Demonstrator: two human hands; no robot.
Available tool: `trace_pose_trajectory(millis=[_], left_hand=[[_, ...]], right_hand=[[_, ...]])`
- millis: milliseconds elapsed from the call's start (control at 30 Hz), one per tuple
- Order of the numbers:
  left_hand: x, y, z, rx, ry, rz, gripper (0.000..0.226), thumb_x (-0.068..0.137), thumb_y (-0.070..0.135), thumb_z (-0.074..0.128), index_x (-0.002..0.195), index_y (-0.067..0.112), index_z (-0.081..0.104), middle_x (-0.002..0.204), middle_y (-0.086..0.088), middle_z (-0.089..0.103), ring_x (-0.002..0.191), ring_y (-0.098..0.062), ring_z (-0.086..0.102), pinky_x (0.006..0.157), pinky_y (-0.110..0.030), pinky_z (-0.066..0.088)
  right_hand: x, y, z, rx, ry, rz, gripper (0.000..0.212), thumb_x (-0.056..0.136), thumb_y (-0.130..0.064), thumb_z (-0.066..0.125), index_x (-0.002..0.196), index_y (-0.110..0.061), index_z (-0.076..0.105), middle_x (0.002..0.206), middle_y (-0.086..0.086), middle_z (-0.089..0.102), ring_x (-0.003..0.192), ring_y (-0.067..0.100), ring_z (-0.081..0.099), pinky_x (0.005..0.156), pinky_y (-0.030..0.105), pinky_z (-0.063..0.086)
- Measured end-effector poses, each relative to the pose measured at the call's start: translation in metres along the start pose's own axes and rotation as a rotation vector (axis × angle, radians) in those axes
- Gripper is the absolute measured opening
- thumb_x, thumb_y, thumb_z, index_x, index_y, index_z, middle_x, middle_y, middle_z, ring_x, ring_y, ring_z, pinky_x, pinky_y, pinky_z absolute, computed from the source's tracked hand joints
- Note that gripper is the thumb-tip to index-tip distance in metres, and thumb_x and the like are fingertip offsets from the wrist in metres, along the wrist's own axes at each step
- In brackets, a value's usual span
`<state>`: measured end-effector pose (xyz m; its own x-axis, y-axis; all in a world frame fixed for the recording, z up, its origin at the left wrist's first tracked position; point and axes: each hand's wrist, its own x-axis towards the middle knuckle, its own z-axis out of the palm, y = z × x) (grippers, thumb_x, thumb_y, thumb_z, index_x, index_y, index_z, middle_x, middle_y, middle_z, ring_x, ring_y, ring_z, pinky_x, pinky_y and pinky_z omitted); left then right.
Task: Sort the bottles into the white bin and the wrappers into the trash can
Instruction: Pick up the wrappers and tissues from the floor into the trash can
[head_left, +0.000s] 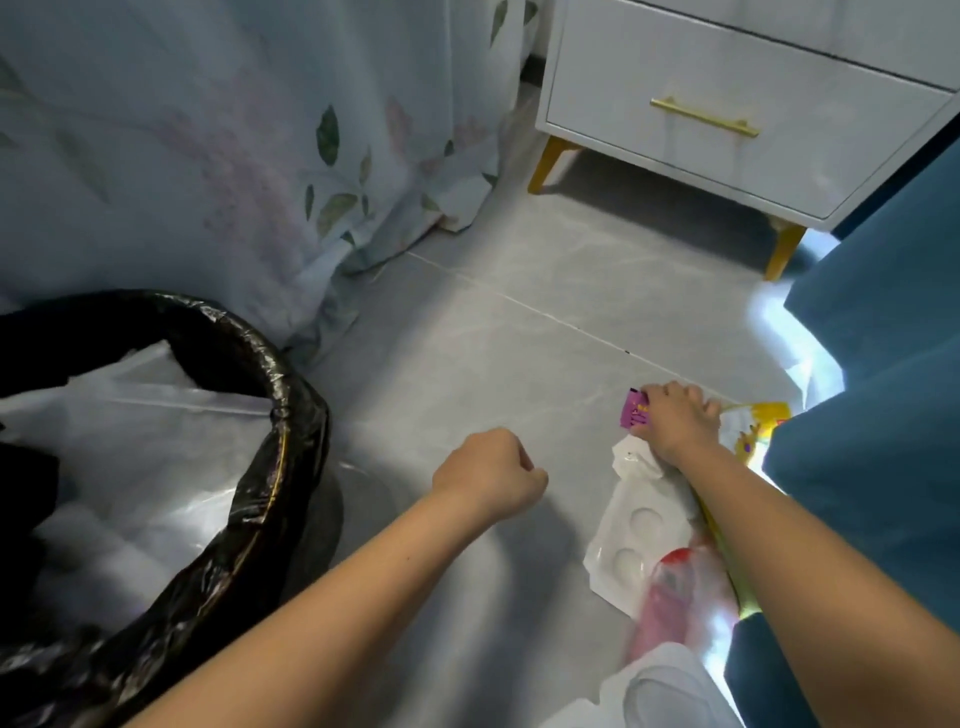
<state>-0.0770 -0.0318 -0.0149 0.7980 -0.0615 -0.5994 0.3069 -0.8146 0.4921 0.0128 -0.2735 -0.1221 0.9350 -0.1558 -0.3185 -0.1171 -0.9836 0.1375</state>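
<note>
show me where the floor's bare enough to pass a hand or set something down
Bare floor runs between the trash can, the curtain and the nightstand. It is crowded at the right hand: purple wrapper, white wrapper and yellow wrapper lie together.

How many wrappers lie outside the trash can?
4 visible: purple wrapper under the right hand, yellow beside it, white and red nearer; others may be hidden.

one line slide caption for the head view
Right hand grips a purple wrapper on the floor; left hand hangs fisted beside the trash can.
</note>
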Motion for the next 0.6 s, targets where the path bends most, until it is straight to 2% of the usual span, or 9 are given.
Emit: trace_pose_trajectory(millis=[100, 167, 233, 300, 367, 433, 500, 600], left_hand=[[0.005, -0.013, 0.009, -0.067, 0.029, -0.036, 0.022, 0.082, 0.032, 0.055, 0.085, 0.016, 0.070, 0.094, -0.002, 0.071, 0.094, -0.023, 0.065, 0.082, -0.029, 0.053], [0.003, -0.016, 0.013, -0.130, 0.041, -0.044, 0.014, 0.083, 0.032, 0.056, 0.078, 0.021, 0.065, 0.090, 0.002, 0.068, 0.094, -0.020, 0.064, 0.081, -0.027, 0.051], [0.001, -0.016, 0.016, -0.243, 0.063, -0.028, 0.012, 0.085, 0.034, 0.060, 0.087, 0.023, 0.064, 0.093, 0.005, 0.065, 0.091, -0.015, 0.061, 0.080, -0.023, 0.047], [-0.002, -0.015, 0.016, -0.377, 0.120, 0.000, 0.025, 0.085, 0.036, 0.064, 0.104, 0.019, 0.065, 0.101, 0.005, 0.062, 0.087, -0.011, 0.057, 0.077, -0.020, 0.042], [-0.003, -0.013, 0.013, -0.531, 0.162, 0.014, 0.038, 0.083, 0.038, 0.068, 0.114, 0.017, 0.062, 0.106, 0.005, 0.060, 0.084, -0.011, 0.058, 0.077, -0.020, 0.044], [-0.005, -0.011, 0.010, -0.743, 0.130, -0.003, 0.045, 0.082, 0.040, 0.070, 0.119, 0.015, 0.061, 0.109, 0.002, 0.062, 0.088, -0.011, 0.060, 0.081, -0.027, 0.051], [-0.009, -0.010, 0.005, -0.928, 0.039, -0.021, 0.039, 0.083, 0.040, 0.069, 0.114, 0.015, 0.065, 0.103, 0.000, 0.066, 0.091, -0.010, 0.062, 0.083, -0.031, 0.054], [-0.014, -0.013, 0.003, -1.100, -0.055, -0.039, 0.016, 0.085, 0.027, 0.069, 0.095, 0.015, 0.073, 0.082, -0.003, 0.069, 0.074, -0.010, 0.067, 0.070, -0.025, 0.058]], right_hand=[[-0.001, 0.000, 0.000, 0.020, -0.022, -0.005, 0.029, 0.082, -0.046, 0.062, 0.106, -0.030, 0.060, 0.119, 0.003, 0.053, 0.117, 0.027, 0.042, 0.092, 0.038, 0.030], [-0.006, -0.003, -0.001, 0.057, 0.036, -0.065, 0.022, 0.080, -0.047, 0.065, 0.094, -0.031, 0.065, 0.114, 0.000, 0.053, 0.114, 0.025, 0.041, 0.091, 0.037, 0.027], [-0.018, -0.016, -0.008, 0.282, 0.167, -0.121, 0.019, 0.076, -0.044, 0.071, 0.086, -0.028, 0.068, 0.106, -0.003, 0.057, 0.108, 0.022, 0.046, 0.085, 0.033, 0.023], [-0.036, -0.037, -0.023, 0.648, 0.223, -0.132, 0.016, 0.074, -0.035, 0.076, 0.078, -0.023, 0.066, 0.086, -0.001, 0.063, 0.088, 0.019, 0.055, 0.074, 0.025, 0.031], [-0.060, -0.057, -0.042, 1.067, 0.104, -0.096, 0.017, 0.073, -0.023, 0.079, 0.075, -0.016, 0.064, 0.071, 0.003, 0.064, 0.066, 0.015, 0.057, 0.062, 0.016, 0.041], [-0.087, -0.073, -0.057, 1.396, -0.095, -0.061, 0.013, 0.076, -0.015, 0.076, 0.082, -0.012, 0.065, 0.071, 0.007, 0.065, 0.062, 0.013, 0.059, 0.058, 0.020, 0.050], [-0.110, -0.085, -0.063, 1.534, -0.267, -0.072, 0.006, 0.084, -0.009, 0.067, 0.090, -0.010, 0.066, 0.070, 0.005, 0.066, 0.061, 0.011, 0.062, 0.054, 0.020, 0.052], [-0.133, -0.096, -0.061, 1.507, -0.334, -0.132, 0.011, 0.090, -0.004, 0.055, 0.094, -0.006, 0.065, 0.070, 0.002, 0.066, 0.069, 0.015, 0.065, 0.063, 0.029, 0.055]])
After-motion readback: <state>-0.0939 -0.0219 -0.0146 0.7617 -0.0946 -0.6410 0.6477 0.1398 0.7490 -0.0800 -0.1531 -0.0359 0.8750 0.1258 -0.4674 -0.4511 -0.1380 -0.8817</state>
